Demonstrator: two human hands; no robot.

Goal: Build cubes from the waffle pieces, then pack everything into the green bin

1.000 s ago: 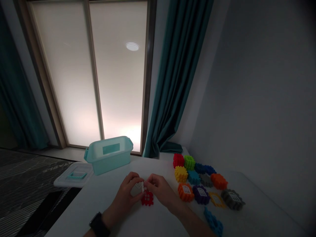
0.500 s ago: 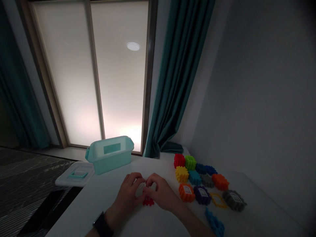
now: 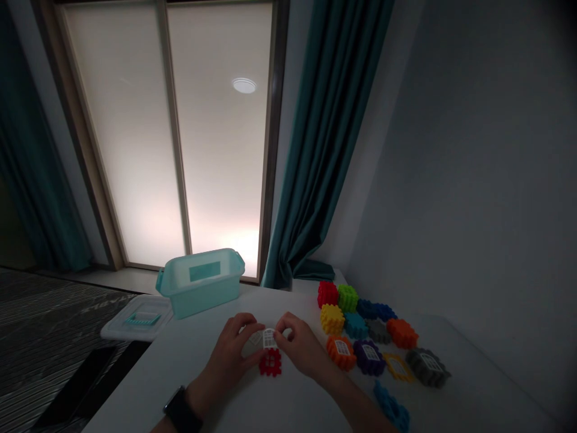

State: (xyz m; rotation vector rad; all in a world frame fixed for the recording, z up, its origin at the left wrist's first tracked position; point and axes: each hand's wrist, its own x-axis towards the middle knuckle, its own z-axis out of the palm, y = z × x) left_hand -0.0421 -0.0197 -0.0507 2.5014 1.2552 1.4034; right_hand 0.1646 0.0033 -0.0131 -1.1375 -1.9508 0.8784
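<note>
Change vs. half a second back: white grid piece (image 3: 269, 338) now face-up toward the camera between both hands, no longer mostly covered by fingers. Hands slightly further apart, red grid piece (image 3: 270, 362) fully in view instead of half hidden under them.

Left hand (image 3: 225, 355): left fingers (image 3: 246, 322) curled and closed in a pinch on the piece's left side. Right hand (image 3: 302, 346): right fingers (image 3: 283, 323) likewise pinched on its right side. Grip narrow on both sides, white grid piece held up off the worktop (image 3: 189, 385), tilted, just above the red piece. Pale area next to the left fingers too dim to read, possibly part of the same piece.

Red piece flat on the worktop, just below the hands, apart from the fingers. Black watch (image 3: 181, 410) on left wrist.

Right of the hands, loose spread of foam-like toy blocks: orange (image 3: 340, 352), purple (image 3: 368, 357), yellow frame (image 3: 398, 367), gray (image 3: 427, 367), blue (image 3: 391, 410) at the near edge of the group. Behind those, yellow (image 3: 332, 319), teal (image 3: 355, 325), green (image 3: 347, 297), red (image 3: 327, 294).

Further back, left of center: teal plastic bin (image 3: 201, 282) at the far worktop edge, its lid (image 3: 137, 319) beside it, partly off the left edge. Beyond: frosted window (image 3: 216, 150), dark teal curtain (image 3: 331, 132).
</note>
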